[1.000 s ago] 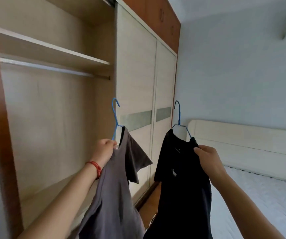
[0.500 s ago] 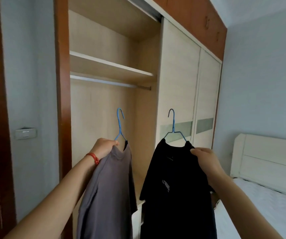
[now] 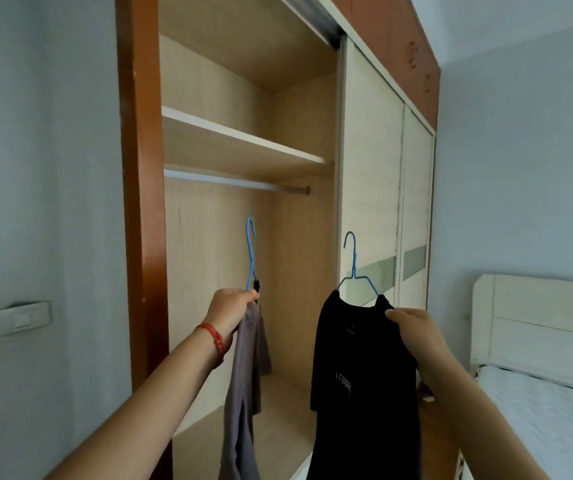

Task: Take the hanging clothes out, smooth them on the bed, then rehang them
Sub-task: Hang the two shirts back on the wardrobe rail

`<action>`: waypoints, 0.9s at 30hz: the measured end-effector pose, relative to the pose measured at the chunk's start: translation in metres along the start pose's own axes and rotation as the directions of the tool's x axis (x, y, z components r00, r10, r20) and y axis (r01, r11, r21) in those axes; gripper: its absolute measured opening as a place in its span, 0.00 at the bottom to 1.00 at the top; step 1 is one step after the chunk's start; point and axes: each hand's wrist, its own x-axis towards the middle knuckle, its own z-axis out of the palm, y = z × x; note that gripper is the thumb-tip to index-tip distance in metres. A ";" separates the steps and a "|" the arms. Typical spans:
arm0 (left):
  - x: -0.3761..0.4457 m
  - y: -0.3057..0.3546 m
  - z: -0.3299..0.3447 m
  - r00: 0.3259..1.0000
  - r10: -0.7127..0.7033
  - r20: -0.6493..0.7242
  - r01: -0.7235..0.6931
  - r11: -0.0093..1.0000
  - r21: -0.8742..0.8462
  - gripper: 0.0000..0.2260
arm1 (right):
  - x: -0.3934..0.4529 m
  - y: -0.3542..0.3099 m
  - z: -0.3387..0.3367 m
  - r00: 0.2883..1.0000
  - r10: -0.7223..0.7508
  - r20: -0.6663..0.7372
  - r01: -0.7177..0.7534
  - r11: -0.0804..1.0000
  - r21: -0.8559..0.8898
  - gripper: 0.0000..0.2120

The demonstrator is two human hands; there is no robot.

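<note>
The left hand [image 3: 231, 308] grips a grey shirt [image 3: 243, 393] at the neck of its blue hanger [image 3: 251, 258], seen edge-on. The right hand [image 3: 416, 332] pinches a black shirt [image 3: 361, 382] at the shoulder, apparently over its hanger [image 3: 352, 265]. Both hang below the wardrobe rail [image 3: 236, 181]. A bed [image 3: 537, 410] lies at the right.

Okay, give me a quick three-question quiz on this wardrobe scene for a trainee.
1. True or false: the black T-shirt already hangs on the wardrobe rail.
2. Which garment does the left hand grip? A. grey T-shirt B. black T-shirt C. a towel
3. Fill in: both hangers are coloured ____ (left hanger, right hanger).

Key: 1. False; the right hand holds it up, below the rail. 2. A. 3. blue.
</note>
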 end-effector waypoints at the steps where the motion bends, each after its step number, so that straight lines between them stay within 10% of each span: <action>1: 0.006 -0.002 -0.002 1.000 0.006 0.005 -0.006 1.000 -0.016 0.08 | 0.003 0.000 0.007 1.000 -0.003 -0.015 0.003 1.000 0.009 0.14; 27: 0.236 -0.004 0.058 0.993 0.064 -0.100 -0.074 0.993 -0.097 0.12 | 0.233 -0.026 0.074 0.993 -0.118 -0.023 0.120 0.984 0.131 0.20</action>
